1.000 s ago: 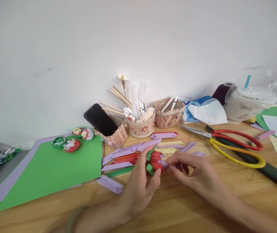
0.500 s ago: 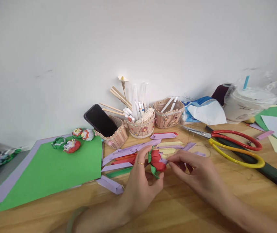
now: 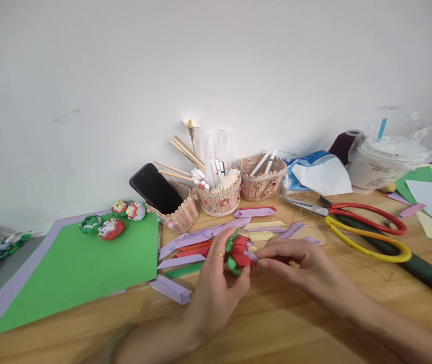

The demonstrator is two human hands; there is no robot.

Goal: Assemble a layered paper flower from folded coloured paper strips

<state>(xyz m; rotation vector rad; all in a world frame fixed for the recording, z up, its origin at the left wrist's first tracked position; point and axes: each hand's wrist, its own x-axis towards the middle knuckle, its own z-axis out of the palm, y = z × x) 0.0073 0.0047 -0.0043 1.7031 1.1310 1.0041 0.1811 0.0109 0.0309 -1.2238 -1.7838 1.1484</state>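
My left hand (image 3: 218,283) is closed round a small folded paper flower (image 3: 239,252), red with green and purple parts, held just above the wooden table (image 3: 276,323). A gold ring shows on one of its fingers. My right hand (image 3: 295,265) pinches the flower's right side with thumb and fingertips. Several folded paper strips (image 3: 200,237), purple, red, yellow and green, lie on the table just behind both hands.
A green sheet (image 3: 83,265) on purple paper lies at left, with finished paper flowers (image 3: 111,227) on it. Stick baskets (image 3: 219,194) holding a phone (image 3: 155,188), sticks and pens stand at the wall. Scissors (image 3: 367,225) and a lidded cup (image 3: 386,162) are at right.
My left hand has turned the flower a little in its fingers. My right hand's fingertips have shifted slightly left onto the flower's side.
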